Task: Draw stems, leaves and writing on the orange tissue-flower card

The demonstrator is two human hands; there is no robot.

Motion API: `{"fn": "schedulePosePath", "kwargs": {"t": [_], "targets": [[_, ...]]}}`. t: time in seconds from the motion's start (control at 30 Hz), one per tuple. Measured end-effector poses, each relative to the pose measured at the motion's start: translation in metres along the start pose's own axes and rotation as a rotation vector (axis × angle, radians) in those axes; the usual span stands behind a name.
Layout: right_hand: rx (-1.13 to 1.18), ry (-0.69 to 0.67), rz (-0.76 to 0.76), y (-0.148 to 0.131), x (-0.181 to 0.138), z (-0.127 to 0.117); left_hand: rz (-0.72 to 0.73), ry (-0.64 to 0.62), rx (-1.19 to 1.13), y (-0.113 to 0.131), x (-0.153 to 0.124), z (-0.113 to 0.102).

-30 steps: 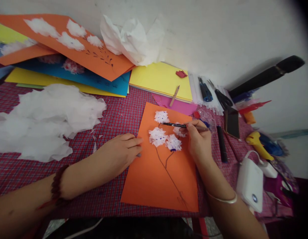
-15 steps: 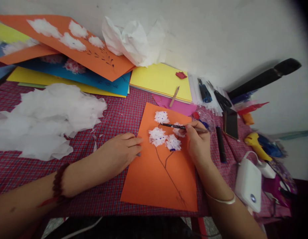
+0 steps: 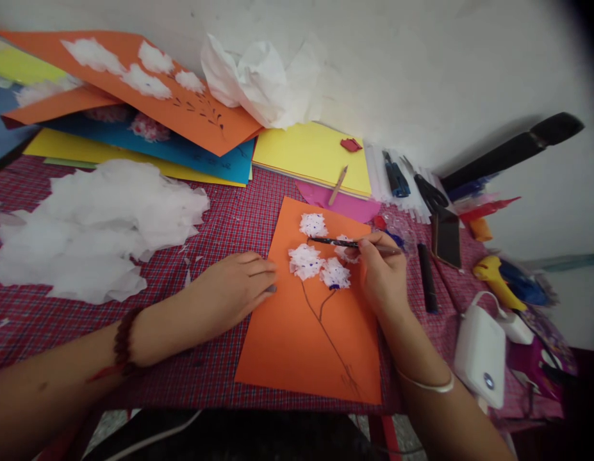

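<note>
An orange sheet of paper [image 3: 291, 349] lies in front of me with several white ruffled paper flowers [image 3: 305, 261] on its upper half, flecked with blue. Dark drawn stems run down from them to the lower right. My right hand [image 3: 384, 269] grips a slim dark patterned pen [image 3: 332, 242], held nearly level, its tip at the paper just below the uppermost flower. On the sheet's left edge rests my left hand [image 3: 246, 282], fingers together and curled; a small grey thing [image 3: 272, 289] shows at the fingertips, its kind unclear.
A pile of white tissue [image 3: 99, 224] spreads on the checked cloth at left. Behind stand finished flower cards [image 3: 181, 115] and yellow paper [image 3: 311, 153] with a pencil stub [image 3: 338, 186]. At right lie scissors [image 3: 429, 192], a phone [image 3: 446, 237], a black marker [image 3: 426, 278] and a white device [image 3: 480, 352].
The view has shifted slightly. My right hand and the pen tip stay at almost the same spot below the uppermost flower; my left hand keeps to the paper's left edge.
</note>
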State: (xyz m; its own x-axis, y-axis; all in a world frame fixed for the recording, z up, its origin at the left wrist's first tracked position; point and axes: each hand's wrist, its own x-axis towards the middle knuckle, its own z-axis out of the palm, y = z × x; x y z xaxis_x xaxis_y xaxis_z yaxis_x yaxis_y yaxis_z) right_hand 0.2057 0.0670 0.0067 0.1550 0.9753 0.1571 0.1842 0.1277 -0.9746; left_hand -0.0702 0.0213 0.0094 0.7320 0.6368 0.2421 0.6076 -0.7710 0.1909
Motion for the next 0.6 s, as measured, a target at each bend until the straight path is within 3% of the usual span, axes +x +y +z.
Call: {"fn": "schedulePosePath", "kwargs": {"t": [0.1,0.23,0.6], "targets": [[0.114,-0.025,-0.009,-0.009,-0.008,0.0,-0.171,-0.024,-0.073,0.001,0.004,-0.006],[0.181,-0.176,-0.026,-0.021,-0.025,0.001,-0.299,-0.093,-0.144,0.003,0.006,-0.008],[0.101,-0.367,-0.02,-0.017,-0.035,0.001,-0.287,-0.142,-0.21,0.008,0.009,-0.003]]}}
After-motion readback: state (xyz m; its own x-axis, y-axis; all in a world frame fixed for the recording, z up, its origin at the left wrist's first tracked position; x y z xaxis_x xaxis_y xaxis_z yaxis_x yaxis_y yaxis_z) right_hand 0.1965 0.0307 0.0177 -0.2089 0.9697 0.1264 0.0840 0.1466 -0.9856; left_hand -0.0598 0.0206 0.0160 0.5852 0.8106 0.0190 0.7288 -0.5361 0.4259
